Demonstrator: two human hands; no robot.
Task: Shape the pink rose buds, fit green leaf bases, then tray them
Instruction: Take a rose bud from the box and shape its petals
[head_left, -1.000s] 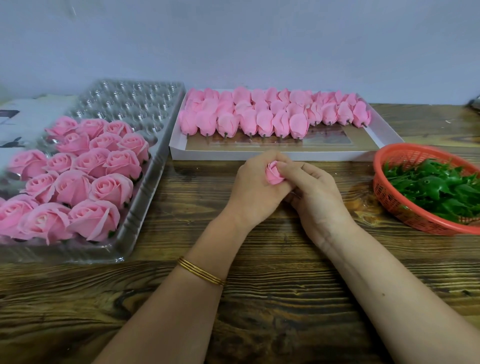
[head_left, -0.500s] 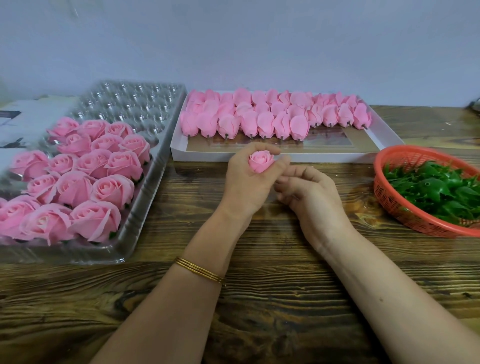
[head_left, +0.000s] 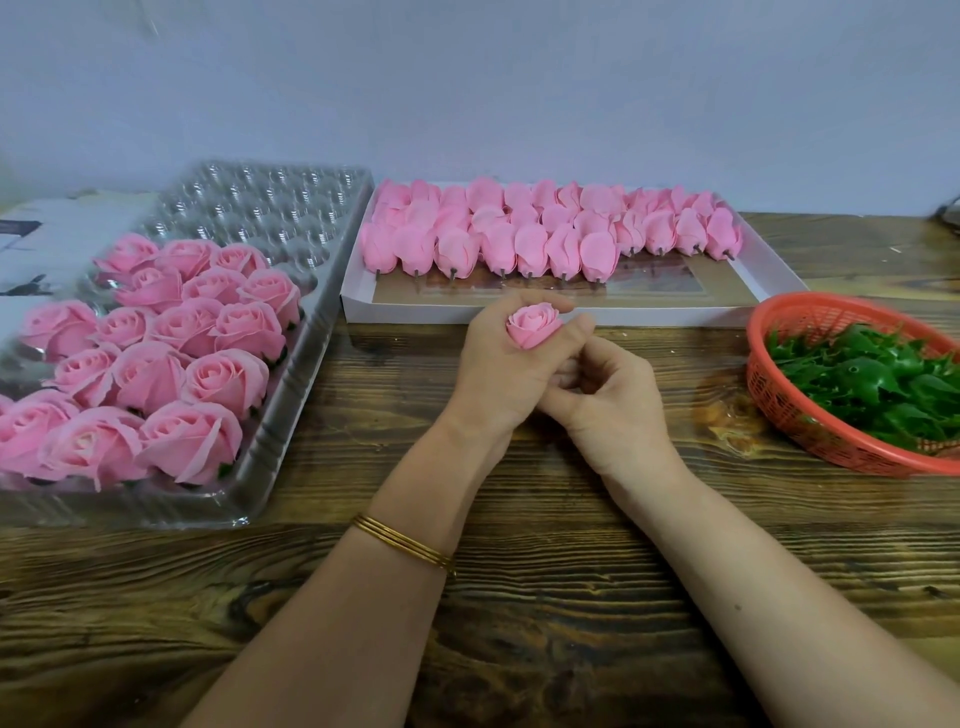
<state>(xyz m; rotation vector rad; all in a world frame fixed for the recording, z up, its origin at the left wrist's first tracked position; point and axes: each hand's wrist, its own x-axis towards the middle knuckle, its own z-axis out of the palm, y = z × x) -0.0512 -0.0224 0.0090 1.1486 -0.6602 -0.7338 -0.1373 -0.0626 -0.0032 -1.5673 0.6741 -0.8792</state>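
At 9 o'clock the clear tray holds done roses. At 12 o'clock plain buds lie in the white box. In the middle the left hand wraps its fingers round one pink rose bud. Its open face looks up. Its long way runs down into the fist, bottom end hidden. The right hand touches the left at 4 o'clock, fingers curled; I cannot tell if it holds anything. The red basket of green leaf bases sits at 3 o'clock, nearest the right hand.
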